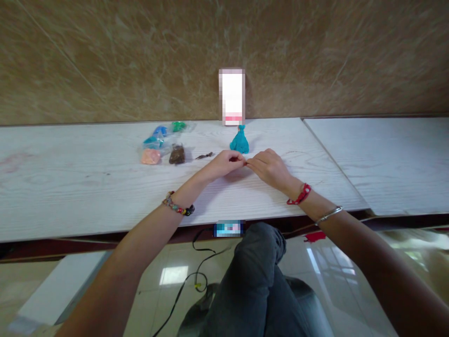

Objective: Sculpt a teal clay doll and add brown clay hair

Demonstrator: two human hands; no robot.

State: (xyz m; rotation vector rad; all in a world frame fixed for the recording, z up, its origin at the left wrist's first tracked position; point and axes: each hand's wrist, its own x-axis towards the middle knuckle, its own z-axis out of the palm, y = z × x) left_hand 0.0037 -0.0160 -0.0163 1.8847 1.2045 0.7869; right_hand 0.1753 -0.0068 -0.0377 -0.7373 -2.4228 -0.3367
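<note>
My left hand and my right hand meet fingertip to fingertip just above the white tabletop. Both are closed in a pinch, and whatever sits between the tips is too small to make out. Right behind them a turquoise dress-shaped clay figure stands on the table. Left of my left hand lies a thin, dark brown twisted strip. Beyond it rests a clear packet of brown clay.
More packets lie to the left: peach clay, turquoise clay, blue clay and green clay. A blurred upright screen leans against the marbled wall. Black cables trail below the table edge.
</note>
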